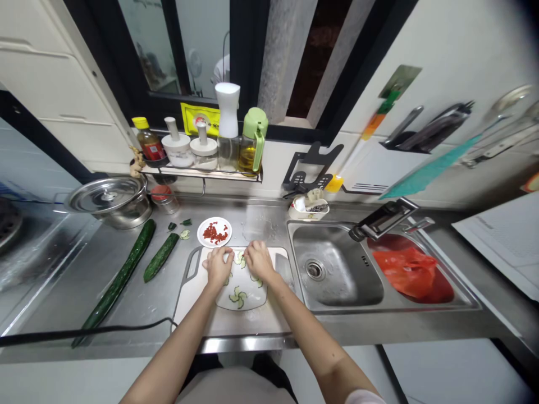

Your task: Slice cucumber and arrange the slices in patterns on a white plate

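Head view: two bare hands bend over thin cucumber slices (238, 298) fanned into curved pinwheels on a smooth, dark-rimmed white plate (255, 300).
The nearest pinwheel lies toward the plate's front edge, pale flesh edged in dark green; beneath, a flat, pale cutting board (187, 306) rests on the brushed-steel counter (109, 336). The left hand (219, 265) and right hand (258, 260) curl over the plate's far part, fingers bunched together; whether either pinches anything I cannot tell. To the left lie a long, glossy cucumber (120, 286) and a bumpy, shorter cucumber piece (161, 258). Beyond the hands, a round white dish (202, 240) holds small red bits (215, 233).
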A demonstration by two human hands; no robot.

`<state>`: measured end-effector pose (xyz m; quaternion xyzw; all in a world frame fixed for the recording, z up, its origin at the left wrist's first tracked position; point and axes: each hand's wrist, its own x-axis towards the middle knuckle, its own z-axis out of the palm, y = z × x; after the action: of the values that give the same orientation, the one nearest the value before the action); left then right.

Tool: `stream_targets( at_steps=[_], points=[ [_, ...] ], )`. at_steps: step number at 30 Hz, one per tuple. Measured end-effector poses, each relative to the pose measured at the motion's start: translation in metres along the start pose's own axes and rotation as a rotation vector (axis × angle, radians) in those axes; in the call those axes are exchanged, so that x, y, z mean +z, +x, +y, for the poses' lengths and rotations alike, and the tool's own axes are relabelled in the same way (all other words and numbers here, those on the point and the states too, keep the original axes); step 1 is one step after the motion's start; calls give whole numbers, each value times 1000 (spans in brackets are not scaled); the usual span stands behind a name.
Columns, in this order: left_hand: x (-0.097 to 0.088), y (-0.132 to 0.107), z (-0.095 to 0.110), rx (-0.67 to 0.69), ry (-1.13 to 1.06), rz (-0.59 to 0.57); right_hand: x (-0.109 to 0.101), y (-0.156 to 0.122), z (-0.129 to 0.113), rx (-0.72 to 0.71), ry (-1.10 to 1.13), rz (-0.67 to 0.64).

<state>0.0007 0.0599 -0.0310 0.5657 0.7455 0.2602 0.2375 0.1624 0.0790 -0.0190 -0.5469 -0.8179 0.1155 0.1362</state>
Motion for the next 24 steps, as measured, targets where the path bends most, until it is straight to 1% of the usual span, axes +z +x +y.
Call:
stream_targets(
  at_steps=[4,8,17,24],
  points=[
    [9,2,2,27,85,-62,9,-1,1,-13,-49,-35],
    [15,3,5,36,140,-97,13,-1,0,-23,-95,-68],
    [17,6,10,49,194,-151,19,1,0,-39,-120,-75],
    [20,6,10,56,215,-148,22,2,3,-42,-104,-69]
  ],
)
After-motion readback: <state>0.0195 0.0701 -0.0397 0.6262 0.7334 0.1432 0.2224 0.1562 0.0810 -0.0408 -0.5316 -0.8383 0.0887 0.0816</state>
